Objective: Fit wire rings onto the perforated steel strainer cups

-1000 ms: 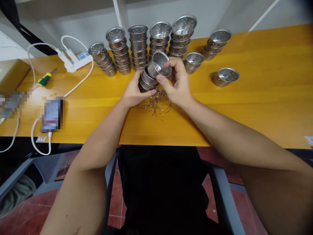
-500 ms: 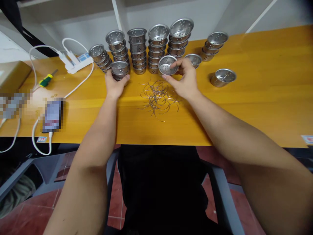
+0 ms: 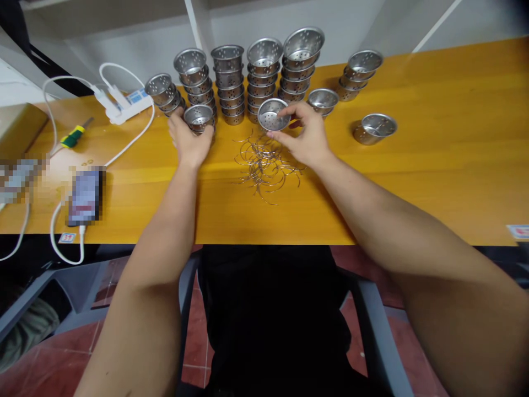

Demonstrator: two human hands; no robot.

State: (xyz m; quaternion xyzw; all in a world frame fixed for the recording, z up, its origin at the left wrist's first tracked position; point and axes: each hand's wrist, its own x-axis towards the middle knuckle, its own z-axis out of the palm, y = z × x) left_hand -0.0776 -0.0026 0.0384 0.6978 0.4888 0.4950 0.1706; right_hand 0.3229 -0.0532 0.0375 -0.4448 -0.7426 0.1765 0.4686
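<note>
My left hand (image 3: 190,138) is wrapped around a perforated metal cup (image 3: 199,117) in front of the left stacks; its lower part is hidden by the fingers. Between thumb and fingers, my right hand (image 3: 306,129) grips another perforated metal cup (image 3: 270,116) by its right side, its open mouth tilted toward me. Below this cup lies a loose heap of thin curved wires (image 3: 266,162) on the table. Behind both hands stand several stacks of the same cups (image 3: 230,82). Just beyond my right hand is a further cup (image 3: 322,100), partly covered by the fingers.
A short cup stack (image 3: 355,77) and a single cup (image 3: 375,131) with wire inside stand to the right on the wooden table (image 3: 446,165). Leftward are a power strip (image 3: 130,105) with white cables, a screwdriver (image 3: 74,136) and a phone (image 3: 86,196).
The cup in my right hand has moved slightly left, toward the one in my left hand. My left fingers have shifted around their cup. The whole view has moved a little.
</note>
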